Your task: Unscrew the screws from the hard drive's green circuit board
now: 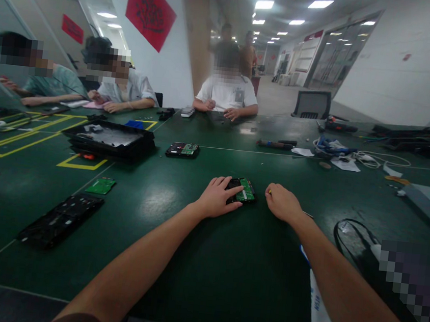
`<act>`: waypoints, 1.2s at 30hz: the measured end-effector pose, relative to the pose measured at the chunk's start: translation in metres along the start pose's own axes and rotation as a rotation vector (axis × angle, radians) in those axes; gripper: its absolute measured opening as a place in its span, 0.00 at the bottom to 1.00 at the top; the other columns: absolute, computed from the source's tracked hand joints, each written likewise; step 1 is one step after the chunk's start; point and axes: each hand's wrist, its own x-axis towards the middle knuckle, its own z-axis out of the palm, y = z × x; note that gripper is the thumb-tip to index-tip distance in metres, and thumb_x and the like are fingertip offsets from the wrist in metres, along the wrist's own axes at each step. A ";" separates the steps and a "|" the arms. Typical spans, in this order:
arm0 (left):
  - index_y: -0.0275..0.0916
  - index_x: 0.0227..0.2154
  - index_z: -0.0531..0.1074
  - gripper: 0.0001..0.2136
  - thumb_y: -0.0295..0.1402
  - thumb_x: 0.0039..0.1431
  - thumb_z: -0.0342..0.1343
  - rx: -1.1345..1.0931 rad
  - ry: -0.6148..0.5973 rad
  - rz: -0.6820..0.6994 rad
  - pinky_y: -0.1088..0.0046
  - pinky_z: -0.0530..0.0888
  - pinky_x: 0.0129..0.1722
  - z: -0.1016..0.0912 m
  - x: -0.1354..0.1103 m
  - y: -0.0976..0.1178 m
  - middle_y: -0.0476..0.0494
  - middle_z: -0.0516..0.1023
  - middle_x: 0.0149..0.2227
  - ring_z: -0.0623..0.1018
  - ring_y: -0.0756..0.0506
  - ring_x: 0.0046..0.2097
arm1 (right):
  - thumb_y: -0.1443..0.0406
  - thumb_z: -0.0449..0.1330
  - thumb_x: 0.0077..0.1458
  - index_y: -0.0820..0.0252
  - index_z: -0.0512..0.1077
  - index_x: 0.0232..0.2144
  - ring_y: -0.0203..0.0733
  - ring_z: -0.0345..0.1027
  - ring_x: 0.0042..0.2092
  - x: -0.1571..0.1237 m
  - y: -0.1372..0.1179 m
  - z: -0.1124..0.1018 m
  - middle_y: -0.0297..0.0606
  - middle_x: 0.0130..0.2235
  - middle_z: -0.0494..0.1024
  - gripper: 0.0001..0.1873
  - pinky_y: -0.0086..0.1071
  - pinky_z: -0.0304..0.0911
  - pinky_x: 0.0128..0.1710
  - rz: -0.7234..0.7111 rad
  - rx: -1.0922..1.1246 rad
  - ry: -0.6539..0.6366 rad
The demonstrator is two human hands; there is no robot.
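On the green table in front of me lies a hard drive [248, 190], its green circuit board facing up. My left hand [217, 197] grips its left end, with the thumb along the near edge and the fingers over the top and far side; part of the drive is hidden beneath. Just right of the drive, and apart from it, my right hand [283, 203] is closed around what looks like a screwdriver [308, 214]. A yellow bit shows at the fingertips and a thin metal shaft behind the wrist; the rest is covered.
Leftward lie a loose green circuit board [100, 185], a black casing [61, 219] and a black tray [112, 137]. Another hard drive [183, 150] sits farther back. Cables [335, 148] and a grey case [429, 204] are at right. Several people sit across the table.
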 end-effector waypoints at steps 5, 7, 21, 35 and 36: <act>0.55 0.70 0.66 0.30 0.57 0.69 0.53 0.020 -0.012 -0.014 0.44 0.61 0.68 0.000 0.001 0.000 0.38 0.61 0.72 0.63 0.28 0.70 | 0.62 0.50 0.71 0.60 0.73 0.47 0.50 0.74 0.47 0.000 -0.002 0.000 0.48 0.50 0.78 0.13 0.40 0.66 0.44 -0.003 -0.021 0.010; 0.55 0.70 0.66 0.30 0.57 0.69 0.53 0.024 -0.013 -0.016 0.44 0.61 0.68 0.001 0.001 0.001 0.38 0.62 0.72 0.63 0.28 0.70 | 0.62 0.50 0.71 0.60 0.73 0.47 0.50 0.74 0.47 -0.001 -0.002 0.000 0.48 0.50 0.78 0.13 0.39 0.66 0.43 -0.003 -0.026 0.013; 0.55 0.70 0.66 0.30 0.57 0.70 0.52 0.015 -0.020 -0.009 0.43 0.61 0.68 -0.001 0.001 0.001 0.38 0.61 0.72 0.63 0.27 0.70 | 0.62 0.49 0.71 0.60 0.72 0.46 0.50 0.75 0.43 0.001 -0.001 0.002 0.49 0.48 0.78 0.13 0.40 0.67 0.38 -0.017 -0.024 0.020; 0.54 0.69 0.68 0.30 0.56 0.68 0.55 -0.032 0.000 0.089 0.43 0.63 0.67 0.000 -0.001 -0.007 0.37 0.61 0.72 0.64 0.28 0.70 | 0.63 0.50 0.72 0.57 0.71 0.45 0.46 0.73 0.43 -0.001 -0.009 -0.001 0.44 0.47 0.76 0.10 0.38 0.64 0.43 -0.217 0.015 0.123; 0.54 0.68 0.68 0.30 0.56 0.68 0.56 -0.039 -0.002 0.108 0.43 0.63 0.67 -0.001 -0.001 -0.008 0.37 0.61 0.72 0.64 0.29 0.70 | 0.63 0.50 0.72 0.56 0.71 0.44 0.45 0.72 0.43 -0.002 -0.011 0.000 0.43 0.46 0.76 0.10 0.38 0.64 0.45 -0.262 0.048 0.128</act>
